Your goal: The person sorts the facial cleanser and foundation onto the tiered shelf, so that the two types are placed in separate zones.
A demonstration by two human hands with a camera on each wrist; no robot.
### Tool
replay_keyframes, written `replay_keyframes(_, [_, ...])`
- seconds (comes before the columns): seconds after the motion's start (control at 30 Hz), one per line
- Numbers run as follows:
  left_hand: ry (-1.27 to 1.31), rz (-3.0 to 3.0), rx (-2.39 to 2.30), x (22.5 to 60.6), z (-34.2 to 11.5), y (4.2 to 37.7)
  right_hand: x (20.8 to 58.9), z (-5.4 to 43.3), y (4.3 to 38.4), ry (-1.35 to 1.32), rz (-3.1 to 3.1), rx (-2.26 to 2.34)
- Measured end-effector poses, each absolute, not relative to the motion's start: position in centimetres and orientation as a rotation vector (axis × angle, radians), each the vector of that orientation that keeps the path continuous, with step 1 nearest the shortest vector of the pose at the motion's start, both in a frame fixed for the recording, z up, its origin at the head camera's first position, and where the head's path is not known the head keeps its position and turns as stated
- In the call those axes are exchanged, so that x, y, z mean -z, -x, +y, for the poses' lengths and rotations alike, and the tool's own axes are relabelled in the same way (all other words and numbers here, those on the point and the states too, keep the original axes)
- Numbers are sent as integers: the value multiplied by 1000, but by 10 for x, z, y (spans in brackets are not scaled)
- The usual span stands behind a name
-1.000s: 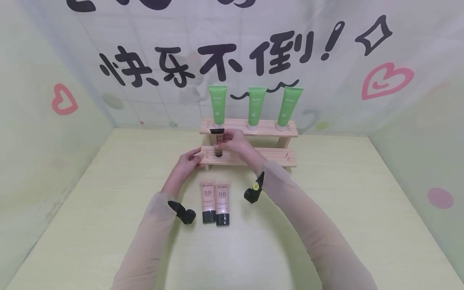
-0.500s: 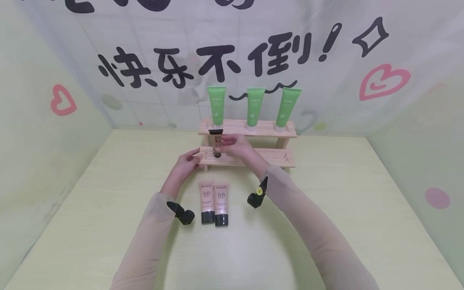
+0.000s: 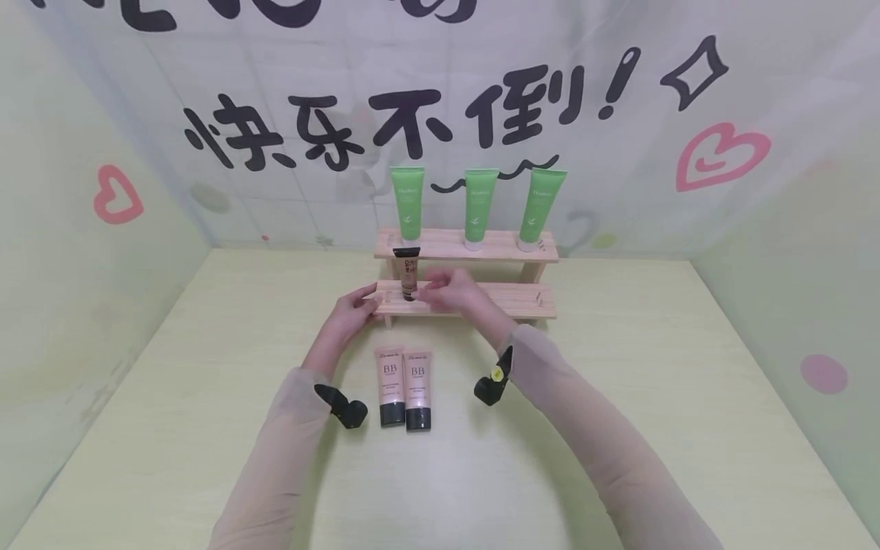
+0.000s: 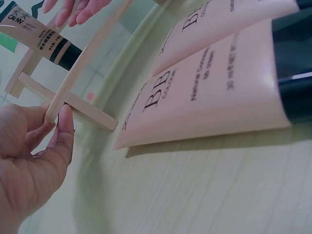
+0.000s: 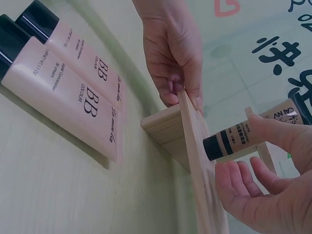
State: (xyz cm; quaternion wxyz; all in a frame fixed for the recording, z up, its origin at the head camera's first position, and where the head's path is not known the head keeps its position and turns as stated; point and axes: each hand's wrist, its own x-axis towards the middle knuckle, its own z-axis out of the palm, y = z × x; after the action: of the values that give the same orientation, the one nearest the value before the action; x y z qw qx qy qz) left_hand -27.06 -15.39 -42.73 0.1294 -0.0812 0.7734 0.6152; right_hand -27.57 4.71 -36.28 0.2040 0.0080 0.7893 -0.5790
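A small beige foundation tube (image 3: 409, 273) with a black cap stands cap-down on the lower shelf of a two-step wooden rack (image 3: 512, 294), near its left end. Beside it is my right hand (image 3: 454, 292), fingers loosely bent. In the right wrist view its thumb overlaps the foundation tube (image 5: 241, 134), with the other fingers spread just below; the left wrist view shows fingertips (image 4: 78, 14) apart from the tube. My left hand (image 3: 352, 313) pinches the lower shelf's left end between thumb and fingers, as the left wrist view shows of the rack (image 4: 90, 53).
Two pink BB cream tubes (image 3: 390, 386) lie side by side on the table in front of the rack. Three green tubes (image 3: 480, 206) stand on the rack's upper shelf. Behind rises a printed fabric wall (image 3: 309, 198), with side walls left and right.
My right hand has loosened from the foundation tube and slid down and slightly right, beside its base. The tube stays standing; my left hand keeps its hold on the rack.
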Motion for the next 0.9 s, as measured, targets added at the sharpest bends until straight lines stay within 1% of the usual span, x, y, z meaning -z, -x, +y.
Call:
replay_keyframes(0.47, [256,2224,-1804,426,-153,271,376,57,260,76,2164,1455])
replay_keyframes(0.9, [227,2295,-1708,421,-153,273,386,61,241,178,2159,1217])
